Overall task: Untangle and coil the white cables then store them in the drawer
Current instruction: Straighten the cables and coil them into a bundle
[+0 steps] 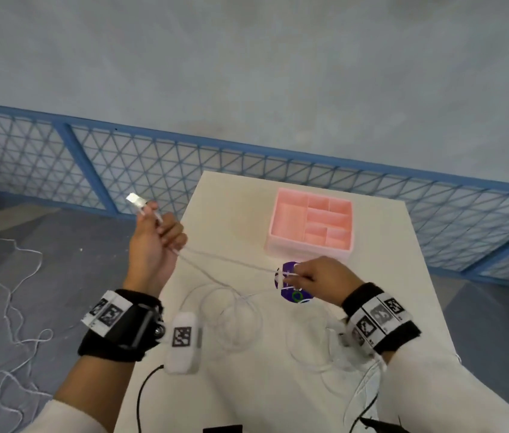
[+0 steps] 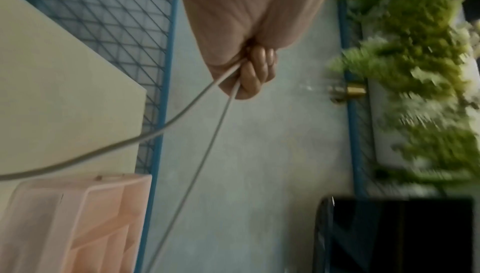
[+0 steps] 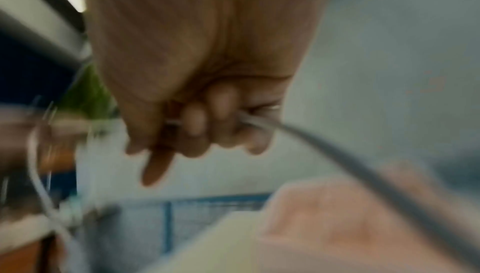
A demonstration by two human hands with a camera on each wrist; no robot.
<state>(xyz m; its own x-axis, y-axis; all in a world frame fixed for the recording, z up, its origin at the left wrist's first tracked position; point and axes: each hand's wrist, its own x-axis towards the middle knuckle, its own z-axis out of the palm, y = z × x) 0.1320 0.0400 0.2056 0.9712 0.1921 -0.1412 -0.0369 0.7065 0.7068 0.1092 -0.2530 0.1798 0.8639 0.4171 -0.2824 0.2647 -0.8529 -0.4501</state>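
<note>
White table (image 1: 372, 307) beside a blue mesh fence (image 1: 153, 170).
A pink divided drawer (image 1: 311, 225) sits bare; left hand (image 1: 153, 242) and right hand (image 1: 315, 279) pinch thin white cables (image 1: 222, 260), stretched between them above the table.

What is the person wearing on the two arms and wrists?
Both arms have white sleeves. The left wrist carries a black strap with white square-code tags and a white tagged module; the right wrist has a similar black strap with tags. Thin black cables trail from both.
</note>
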